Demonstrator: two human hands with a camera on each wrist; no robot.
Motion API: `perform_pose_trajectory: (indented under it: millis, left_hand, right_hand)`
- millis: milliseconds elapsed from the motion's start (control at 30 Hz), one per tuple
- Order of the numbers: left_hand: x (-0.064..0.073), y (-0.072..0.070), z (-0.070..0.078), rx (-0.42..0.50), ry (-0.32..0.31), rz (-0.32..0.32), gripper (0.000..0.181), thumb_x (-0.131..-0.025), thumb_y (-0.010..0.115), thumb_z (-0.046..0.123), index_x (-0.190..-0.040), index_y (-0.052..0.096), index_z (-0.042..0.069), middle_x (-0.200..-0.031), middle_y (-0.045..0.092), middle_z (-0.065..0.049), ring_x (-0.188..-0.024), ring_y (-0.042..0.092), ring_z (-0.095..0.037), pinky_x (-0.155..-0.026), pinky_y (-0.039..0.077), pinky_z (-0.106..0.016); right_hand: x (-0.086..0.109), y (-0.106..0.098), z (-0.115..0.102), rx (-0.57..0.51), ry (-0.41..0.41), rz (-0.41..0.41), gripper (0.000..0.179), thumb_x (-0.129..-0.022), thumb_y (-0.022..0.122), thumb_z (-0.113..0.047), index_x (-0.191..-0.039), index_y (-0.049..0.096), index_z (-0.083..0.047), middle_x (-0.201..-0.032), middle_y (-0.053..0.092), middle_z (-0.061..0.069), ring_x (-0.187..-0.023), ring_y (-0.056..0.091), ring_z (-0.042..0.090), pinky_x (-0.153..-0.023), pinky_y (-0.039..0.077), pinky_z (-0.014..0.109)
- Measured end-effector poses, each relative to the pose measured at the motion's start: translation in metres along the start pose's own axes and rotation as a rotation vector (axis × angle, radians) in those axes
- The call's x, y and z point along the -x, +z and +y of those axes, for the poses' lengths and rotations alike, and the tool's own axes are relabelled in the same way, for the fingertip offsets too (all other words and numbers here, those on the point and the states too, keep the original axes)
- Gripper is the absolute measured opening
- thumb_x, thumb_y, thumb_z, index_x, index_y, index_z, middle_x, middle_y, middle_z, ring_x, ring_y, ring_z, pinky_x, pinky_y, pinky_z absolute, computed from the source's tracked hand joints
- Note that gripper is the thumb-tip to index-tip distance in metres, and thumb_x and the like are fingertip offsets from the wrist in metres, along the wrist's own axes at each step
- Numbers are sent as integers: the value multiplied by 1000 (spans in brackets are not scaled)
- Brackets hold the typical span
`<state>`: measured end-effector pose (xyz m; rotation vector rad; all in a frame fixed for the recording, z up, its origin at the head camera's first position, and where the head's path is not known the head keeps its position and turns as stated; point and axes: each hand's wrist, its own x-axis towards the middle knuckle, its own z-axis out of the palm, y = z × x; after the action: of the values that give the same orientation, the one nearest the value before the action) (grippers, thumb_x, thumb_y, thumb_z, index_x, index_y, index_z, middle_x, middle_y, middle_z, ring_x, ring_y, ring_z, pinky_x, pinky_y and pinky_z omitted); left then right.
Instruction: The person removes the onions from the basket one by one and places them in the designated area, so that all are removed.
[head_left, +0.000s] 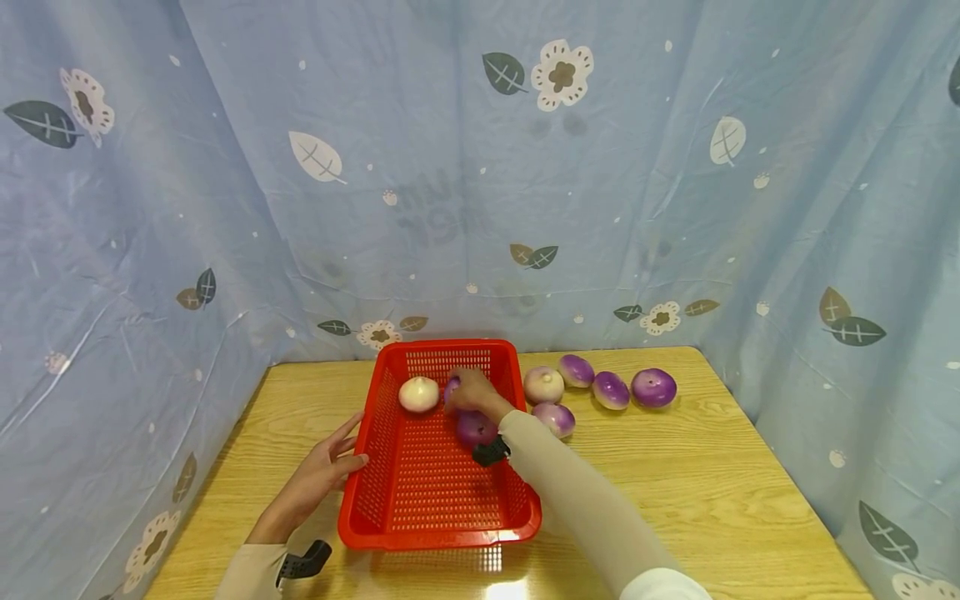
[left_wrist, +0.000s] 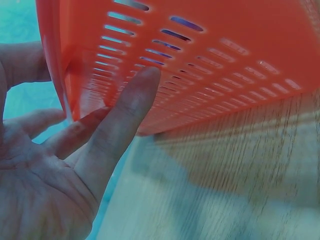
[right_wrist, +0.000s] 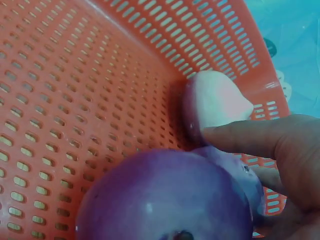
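A red plastic basket with slotted walls stands on the table. My left hand holds its left rim, the thumb over the edge and the other fingers against the outer wall. Inside the basket, my right hand grips a purple turnip, partly hidden by the fingers. In the right wrist view, this turnip lies between a larger purple turnip and a white-and-purple turnip. The pale turnip sits near the back left corner of the basket.
Right of the basket, several turnips lie on the wooden table: a pale one and a purple-white one close to the wall, purple ones farther right. A blue patterned curtain encloses the back and sides.
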<state>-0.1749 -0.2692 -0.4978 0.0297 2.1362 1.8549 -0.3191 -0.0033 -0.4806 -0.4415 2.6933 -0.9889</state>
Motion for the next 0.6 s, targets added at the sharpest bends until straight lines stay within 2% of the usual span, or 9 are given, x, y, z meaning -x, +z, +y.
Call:
perform_pose_trajectory:
  millis: [267,600]
  left_hand:
    - [-1,0,-1,3,7,2,79,-96,61,15,-159,15,30,-154,33,-27,-114,65,-36,-81,60,-49]
    - [1,1,0,-1,3,5,79,-95,61,16,-159,15,29,-154,34,-27,-115,64,-35,-82,60,-48]
  right_hand:
    - [-2,0,1,-30,24,-36,68,-68,82,-10,-132,58,-7,-121,63,14,-97,56,24,-88,53,39]
    - [4,-9,-10,-82,-37,12,70,-69,84,-15,-134,57,-10,-124,63,14,-106,60,27,-92,53,41]
